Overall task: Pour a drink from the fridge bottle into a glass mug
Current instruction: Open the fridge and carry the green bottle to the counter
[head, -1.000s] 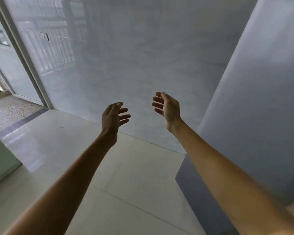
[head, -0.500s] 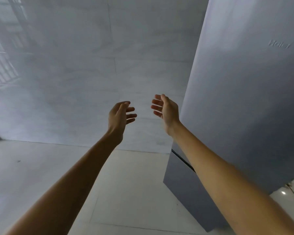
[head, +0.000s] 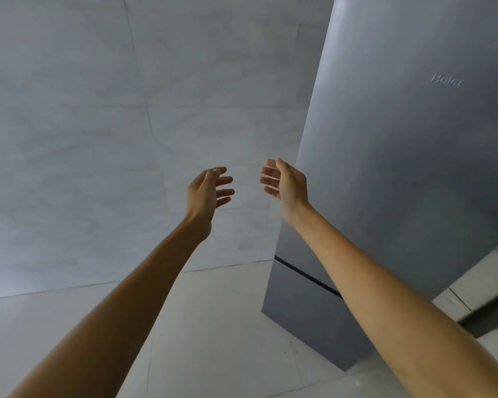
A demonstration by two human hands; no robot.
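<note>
So, task barely begun: left hand (head: 206,193) and right hand (head: 285,185) raised, empty, fingers (head: 224,192) loosely spread. Closed grey fridge (head: 400,168) just beside right hand. No bottle, no glass mug in view; bottle probably inside. Opening, fetching, pouring all remain.

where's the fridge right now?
Head view, right side: the fridge stands closed beside the tiled wall, just beyond the right hand.
</note>
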